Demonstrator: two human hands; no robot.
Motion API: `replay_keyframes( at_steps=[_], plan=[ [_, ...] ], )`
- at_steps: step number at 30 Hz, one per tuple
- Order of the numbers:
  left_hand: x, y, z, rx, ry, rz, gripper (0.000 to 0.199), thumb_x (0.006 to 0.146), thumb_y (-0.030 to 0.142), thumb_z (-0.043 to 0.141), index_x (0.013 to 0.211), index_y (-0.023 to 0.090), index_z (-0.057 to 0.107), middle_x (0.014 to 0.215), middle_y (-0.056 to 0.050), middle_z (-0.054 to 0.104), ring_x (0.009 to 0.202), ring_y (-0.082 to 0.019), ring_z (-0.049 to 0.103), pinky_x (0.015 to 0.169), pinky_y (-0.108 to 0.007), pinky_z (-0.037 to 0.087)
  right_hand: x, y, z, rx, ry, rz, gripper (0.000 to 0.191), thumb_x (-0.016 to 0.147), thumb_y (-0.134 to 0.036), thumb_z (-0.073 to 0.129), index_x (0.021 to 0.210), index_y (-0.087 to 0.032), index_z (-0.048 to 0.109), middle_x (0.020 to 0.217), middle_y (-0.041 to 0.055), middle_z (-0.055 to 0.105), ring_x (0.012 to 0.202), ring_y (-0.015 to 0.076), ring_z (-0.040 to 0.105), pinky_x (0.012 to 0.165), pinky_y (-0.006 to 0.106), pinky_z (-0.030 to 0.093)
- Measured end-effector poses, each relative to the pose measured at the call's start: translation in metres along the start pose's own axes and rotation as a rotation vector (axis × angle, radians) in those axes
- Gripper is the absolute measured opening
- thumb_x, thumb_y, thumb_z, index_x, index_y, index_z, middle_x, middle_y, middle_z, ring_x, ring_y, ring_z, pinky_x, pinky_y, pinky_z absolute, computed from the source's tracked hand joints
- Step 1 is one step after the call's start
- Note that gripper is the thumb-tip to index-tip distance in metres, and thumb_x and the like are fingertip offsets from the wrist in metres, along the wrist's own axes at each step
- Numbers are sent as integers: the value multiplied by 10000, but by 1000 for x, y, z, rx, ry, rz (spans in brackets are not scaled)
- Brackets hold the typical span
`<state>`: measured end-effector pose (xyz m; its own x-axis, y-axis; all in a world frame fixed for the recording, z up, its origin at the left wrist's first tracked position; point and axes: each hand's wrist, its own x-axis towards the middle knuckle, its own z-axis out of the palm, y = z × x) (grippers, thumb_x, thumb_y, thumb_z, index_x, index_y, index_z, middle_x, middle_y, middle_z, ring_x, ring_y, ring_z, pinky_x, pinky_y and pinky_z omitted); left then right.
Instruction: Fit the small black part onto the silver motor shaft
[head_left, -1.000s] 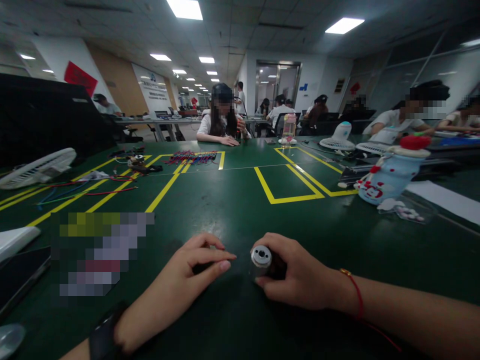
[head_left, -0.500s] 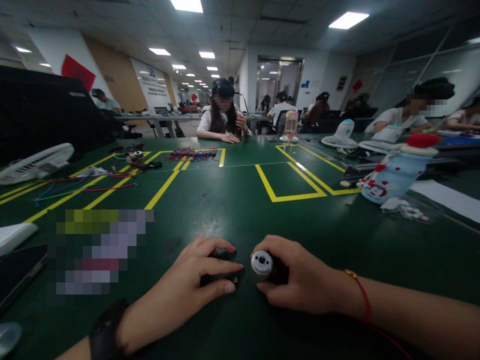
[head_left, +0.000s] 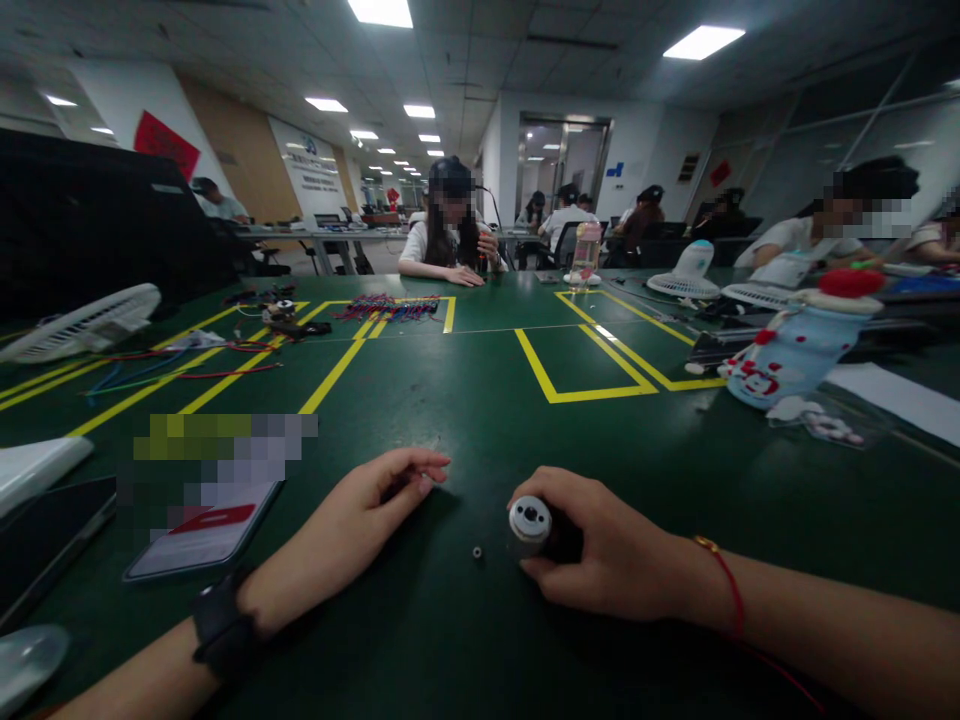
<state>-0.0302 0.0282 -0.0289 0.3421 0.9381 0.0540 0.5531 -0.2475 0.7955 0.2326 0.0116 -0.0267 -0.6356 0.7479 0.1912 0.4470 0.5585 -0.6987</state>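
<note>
My right hand [head_left: 600, 545] is wrapped round a metal cylinder [head_left: 530, 520] standing upright on the green table. Its silver top face has a dark centre hole and smaller holes beside it. A tiny ring-shaped metal piece [head_left: 478, 552] lies on the table just left of the cylinder, untouched by either hand. Farther forward and left, my left hand [head_left: 397, 487] has its thumb and fingertips drawn together just above the table. A thin, faint thing [head_left: 438, 441] shows at those fingertips, too small to name.
A phone [head_left: 206, 535] lies left of my left forearm, partly blurred out. Wires [head_left: 180, 370] and a white fan [head_left: 82, 325] are farther left. A blue bottle [head_left: 799, 350] stands at the right. Across the table sits a person [head_left: 450, 235]. Yellow tape [head_left: 600, 395] marks the tabletop.
My left hand has moved forward and left, away from the tiny ring piece, and its fingers have come together. The right hand still holds the cylinder in nearly the same place.
</note>
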Motion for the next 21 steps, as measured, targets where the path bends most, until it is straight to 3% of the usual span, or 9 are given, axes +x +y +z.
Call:
replay_keyframes(
  at_steps=[7,11,15,21],
  plan=[
    [6,-10,-11,276,18,141,217,937,254,428,1067,230,600,1073,-49,619,995,-228,574,881,-350,452,-1,0,0,-1,-19,2,343,698,-143,652,1020,-196,547,938,14,556,770,148,529,670,272,452],
    [2,-3,-11,255,-93,182,177,902,249,507,1054,247,597,1130,-39,579,1014,-219,556,885,-339,449,-1,0,0,0,-20,5,341,700,-141,644,1023,-191,547,934,15,554,766,146,526,666,270,452],
    [-6,10,-2,268,-207,218,282,813,273,663,1084,301,592,1232,-7,531,1154,-236,480,1007,-394,360,-1,1,1,-11,-15,0,339,695,-144,645,1017,-191,552,925,13,551,755,146,518,653,268,444],
    [-10,18,19,281,-207,262,129,848,240,638,963,297,646,1139,5,568,1084,-216,514,950,-382,375,1,2,3,-22,-23,-11,333,703,-143,631,1022,-194,548,923,9,541,742,141,510,634,260,430]
  ],
)
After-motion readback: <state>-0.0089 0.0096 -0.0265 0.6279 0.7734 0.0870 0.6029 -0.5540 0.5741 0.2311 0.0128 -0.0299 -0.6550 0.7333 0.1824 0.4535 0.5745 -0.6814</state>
